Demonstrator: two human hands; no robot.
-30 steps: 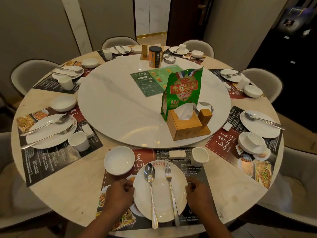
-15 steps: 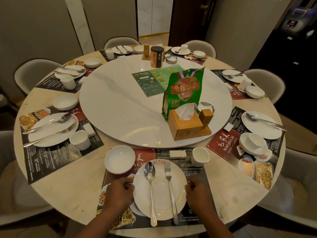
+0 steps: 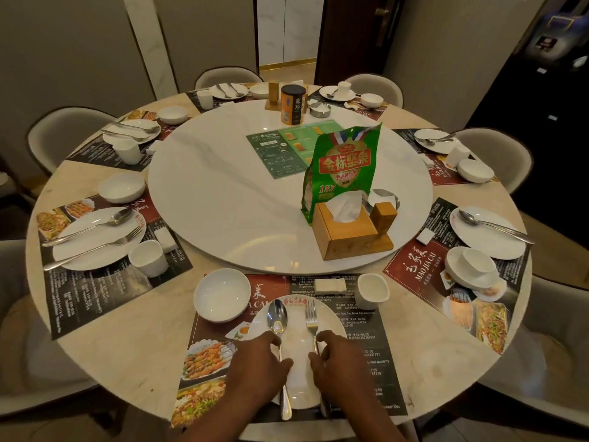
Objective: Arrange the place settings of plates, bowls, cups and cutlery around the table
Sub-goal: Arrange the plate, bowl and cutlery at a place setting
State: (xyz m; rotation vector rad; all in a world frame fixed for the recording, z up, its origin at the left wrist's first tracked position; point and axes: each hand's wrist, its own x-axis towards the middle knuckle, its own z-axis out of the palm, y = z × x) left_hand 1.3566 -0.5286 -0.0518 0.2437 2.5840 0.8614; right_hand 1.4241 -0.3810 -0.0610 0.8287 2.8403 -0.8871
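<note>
A: Where are the hands?

B: Both lie over the near plate point(image 3: 298, 371) at the closest setting. The left hand point(image 3: 258, 366) rests palm down on the plate's left part, fingers curled, beside the spoon point(image 3: 279, 346). The right hand point(image 3: 338, 366) sits on the right part, fingers bent around the handle of the fork point(image 3: 314, 330).

A: Is either one actually gripping the cutlery?

B: The right thumb and fingers seem to pinch the fork's handle, though the hand covers the contact, so I can't be certain. For the left I cannot tell: the thumb is next to the spoon's handle, and a firm hold isn't visible.

A: And the rest of that setting?

B: The plate sits on a printed placemat point(image 3: 366, 346) at the near edge of the round table point(image 3: 134, 352). Spoon and fork lie side by side on the plate, heads pointing far. A white bowl point(image 3: 222, 295) stands far-left of the plate, a white cup point(image 3: 373, 291) far-right, with a small white packet point(image 3: 330, 286) between them.

A: The centre?

B: A marble turntable point(image 3: 223, 193) carries a wooden tissue box point(image 3: 347, 234) and a green snack bag point(image 3: 342, 167) just behind it.
</note>
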